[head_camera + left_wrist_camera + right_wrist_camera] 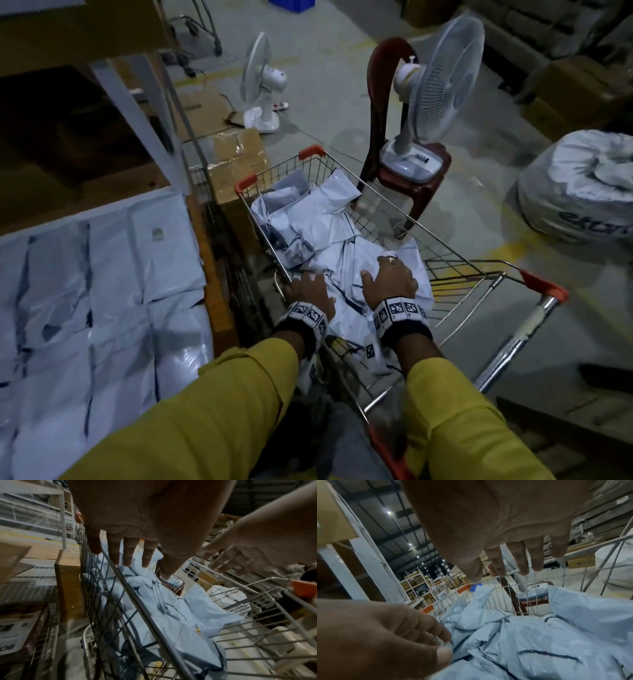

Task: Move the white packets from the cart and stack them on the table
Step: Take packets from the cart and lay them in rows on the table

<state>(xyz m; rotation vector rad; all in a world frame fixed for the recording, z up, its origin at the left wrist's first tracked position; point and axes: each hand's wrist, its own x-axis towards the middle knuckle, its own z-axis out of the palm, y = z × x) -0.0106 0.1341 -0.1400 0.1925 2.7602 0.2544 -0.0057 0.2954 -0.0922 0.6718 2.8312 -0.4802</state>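
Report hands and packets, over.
Left hand open at cart rim, right hand open over packets. None lifted. Table already stacked. Nothing blocking.

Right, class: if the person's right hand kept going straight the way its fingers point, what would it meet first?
The right hand points forward and down into the cart, so it would most likely meet the heap of white packets first, though its exact height above them is unclear.

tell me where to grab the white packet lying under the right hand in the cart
Judging by its pose, take the white packet by its two side edges, coming straight down from above through the open top of the cart. It lies flat on top of the pile and looks limp, so one hand each side should keep it level. The left hand and right hand already hover there.
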